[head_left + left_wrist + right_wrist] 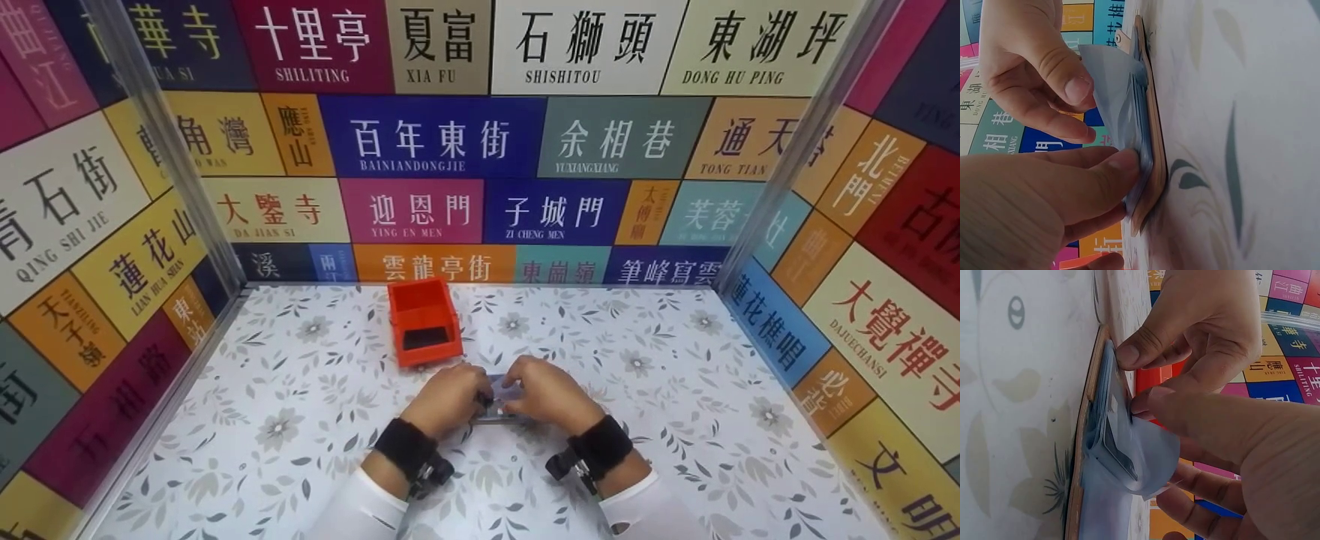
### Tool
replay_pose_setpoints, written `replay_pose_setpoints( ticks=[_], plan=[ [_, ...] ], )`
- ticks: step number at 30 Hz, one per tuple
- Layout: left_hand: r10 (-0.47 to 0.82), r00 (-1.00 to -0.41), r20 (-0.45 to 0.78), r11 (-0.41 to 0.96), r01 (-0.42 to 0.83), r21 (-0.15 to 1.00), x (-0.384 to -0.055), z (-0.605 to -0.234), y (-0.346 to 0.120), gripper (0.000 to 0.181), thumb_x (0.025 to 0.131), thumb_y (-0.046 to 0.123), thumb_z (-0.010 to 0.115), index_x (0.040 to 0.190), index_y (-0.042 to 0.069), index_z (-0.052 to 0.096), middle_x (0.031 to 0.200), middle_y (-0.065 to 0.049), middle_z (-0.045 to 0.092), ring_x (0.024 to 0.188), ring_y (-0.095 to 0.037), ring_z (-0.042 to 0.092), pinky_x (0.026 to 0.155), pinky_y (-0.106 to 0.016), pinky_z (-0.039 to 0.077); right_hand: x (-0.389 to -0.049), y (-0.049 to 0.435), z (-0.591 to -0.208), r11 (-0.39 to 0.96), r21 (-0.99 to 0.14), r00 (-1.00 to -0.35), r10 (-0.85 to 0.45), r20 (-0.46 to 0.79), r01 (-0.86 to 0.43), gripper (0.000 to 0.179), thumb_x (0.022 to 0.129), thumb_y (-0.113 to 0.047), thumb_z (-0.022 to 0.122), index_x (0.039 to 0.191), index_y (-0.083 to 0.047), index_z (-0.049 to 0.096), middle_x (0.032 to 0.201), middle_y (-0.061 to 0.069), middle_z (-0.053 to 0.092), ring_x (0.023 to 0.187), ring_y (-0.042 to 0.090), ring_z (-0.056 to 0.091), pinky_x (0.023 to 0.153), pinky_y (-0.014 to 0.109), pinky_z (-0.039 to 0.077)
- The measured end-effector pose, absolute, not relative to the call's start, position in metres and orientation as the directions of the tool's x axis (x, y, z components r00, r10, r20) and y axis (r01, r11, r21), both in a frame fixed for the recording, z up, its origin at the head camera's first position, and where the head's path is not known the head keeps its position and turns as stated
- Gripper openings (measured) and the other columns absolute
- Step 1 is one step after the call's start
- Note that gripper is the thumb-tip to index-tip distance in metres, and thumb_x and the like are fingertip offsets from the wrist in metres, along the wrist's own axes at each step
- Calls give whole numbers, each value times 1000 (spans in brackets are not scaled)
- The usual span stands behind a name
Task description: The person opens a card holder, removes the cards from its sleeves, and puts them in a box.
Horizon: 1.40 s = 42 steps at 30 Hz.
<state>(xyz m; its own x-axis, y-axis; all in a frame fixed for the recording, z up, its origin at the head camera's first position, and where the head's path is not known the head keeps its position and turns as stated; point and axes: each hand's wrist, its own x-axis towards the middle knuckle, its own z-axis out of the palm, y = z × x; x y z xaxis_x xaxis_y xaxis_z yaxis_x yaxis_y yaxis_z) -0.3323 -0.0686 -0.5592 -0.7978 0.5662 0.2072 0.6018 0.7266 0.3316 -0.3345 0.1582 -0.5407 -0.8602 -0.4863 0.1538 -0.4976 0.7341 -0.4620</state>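
Note:
A card holder (501,418) with a brown cover (1154,129) and several clear plastic sleeves (1114,84) lies opened on the table between both hands. My left hand (454,397) pinches the stacked sleeves near one end, thumb on top, in the left wrist view. The right hand (551,394) holds a raised, bent sleeve between thumb and fingers. Inside the sleeves, a dark-edged card (1119,453) shows in the right wrist view. Part of the holder is hidden by the fingers in the head view.
Just beyond the left hand stands a red-orange bin (426,319) with something dark in its front opening. A white table (300,480) with a leaf and flower pattern carries everything. Walls of coloured sign panels (442,135) enclose it at the back and sides.

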Motion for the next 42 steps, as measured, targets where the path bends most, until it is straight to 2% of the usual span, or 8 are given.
replay_pose_setpoints(
  ticks=[7, 12, 15, 20, 23, 28, 37, 42],
  plan=[
    [583, -771, 256, 713, 636, 294, -329, -557, -68, 22, 87, -5, 80, 90, 16, 86, 90, 0, 74, 84, -20, 66, 76, -36, 56, -334, 158, -540, 761, -458, -881, -455, 127, -459, 24, 81, -10, 91, 105, -8, 85, 108, 5, 79, 96, 25, 74, 92, 48, 63],
    [562, -789, 248, 731, 614, 296, -329, -558, -67, 18, 86, -3, 81, 88, 14, 85, 89, 2, 67, 79, -17, 61, 74, -36, 56, -336, 160, -539, 780, -466, -903, -411, 123, -418, 25, 84, -2, 83, 109, -8, 85, 109, 7, 80, 93, 24, 72, 92, 48, 62],
    [557, -797, 233, 741, 604, 294, -329, -557, -67, 16, 85, -2, 84, 90, 14, 86, 90, 2, 68, 80, -17, 62, 75, -36, 58, -339, 164, -538, 794, -471, -921, -365, 134, -383, 32, 87, 2, 78, 118, -5, 82, 108, 8, 81, 93, 23, 71, 91, 46, 62],
    [558, -801, 216, 743, 599, 299, -329, -556, -67, 14, 85, 1, 89, 91, 14, 87, 92, 2, 70, 84, -18, 65, 79, -37, 59, -346, 172, -540, 814, -486, -948, -279, 156, -319, 49, 86, 9, 72, 133, -5, 76, 87, 3, 74, 77, 18, 65, 75, 40, 58],
    [555, -806, 206, 747, 592, 303, -328, -556, -67, 15, 87, 2, 88, 93, 15, 87, 93, 2, 71, 87, -18, 66, 80, -37, 60, -349, 178, -544, 823, -490, -958, -246, 147, -287, 59, 85, 11, 69, 142, -5, 71, 80, 3, 69, 72, 18, 60, 72, 40, 57],
    [547, -814, 198, 754, 581, 307, -327, -557, -67, 19, 88, -1, 84, 96, 16, 87, 95, 3, 72, 89, -18, 67, 81, -36, 61, -351, 186, -552, 826, -509, -970, -228, 90, -241, 66, 85, 10, 68, 149, -5, 65, 80, 7, 66, 72, 20, 58, 75, 42, 56],
    [548, -805, 225, 748, 593, 299, -325, -557, -67, 15, 88, 2, 87, 95, 15, 87, 94, 3, 68, 91, -19, 68, 82, -37, 60, -351, 187, -557, 834, -517, -978, -206, 31, -192, 62, 85, 10, 69, 145, -4, 68, 76, 1, 59, 69, 19, 56, 71, 37, 53],
    [543, -806, 235, 750, 591, 296, -326, -558, -68, 15, 87, 1, 86, 93, 15, 86, 94, 3, 68, 90, -20, 67, 81, -37, 59, -351, 185, -557, 848, -491, -978, -199, 58, -202, 66, 78, 11, 72, 143, -5, 69, 95, 8, 64, 81, 23, 59, 85, 44, 58]
  ],
)
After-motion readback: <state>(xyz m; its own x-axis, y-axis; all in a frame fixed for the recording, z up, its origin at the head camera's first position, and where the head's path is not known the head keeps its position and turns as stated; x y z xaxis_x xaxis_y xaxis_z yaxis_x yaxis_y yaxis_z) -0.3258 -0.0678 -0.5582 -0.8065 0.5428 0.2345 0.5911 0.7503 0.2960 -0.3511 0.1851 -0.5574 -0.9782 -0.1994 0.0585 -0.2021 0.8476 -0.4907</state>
